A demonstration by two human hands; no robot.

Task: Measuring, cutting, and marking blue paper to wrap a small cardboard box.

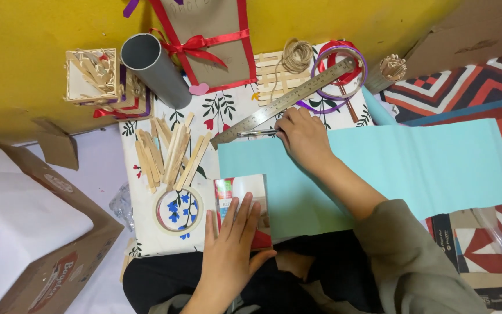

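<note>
Pen (257,133): lying almost level, tip pointing left, along the top edge of the light blue paper sheet (413,166), just below the slanting steel ruler (283,103). Right hand (303,136) is pinching it; left hand (230,244), fingers flat, is pressing a small box (242,195).

1. A big brown cardboard box (59,256) sits at the bottom left. It is open, white inside, and has a red and white label on its side.
2. A small flat box (242,200) lies in the middle, under the left hand (230,250). It has a shiny, pale front with a red and green strip on its left edge.
3. A brown paper package (213,40) leans on the yellow wall at the top. It has red edges and a red ribbon bow.
4. Another brown cardboard box (466,29) is in the top right corner.
</note>
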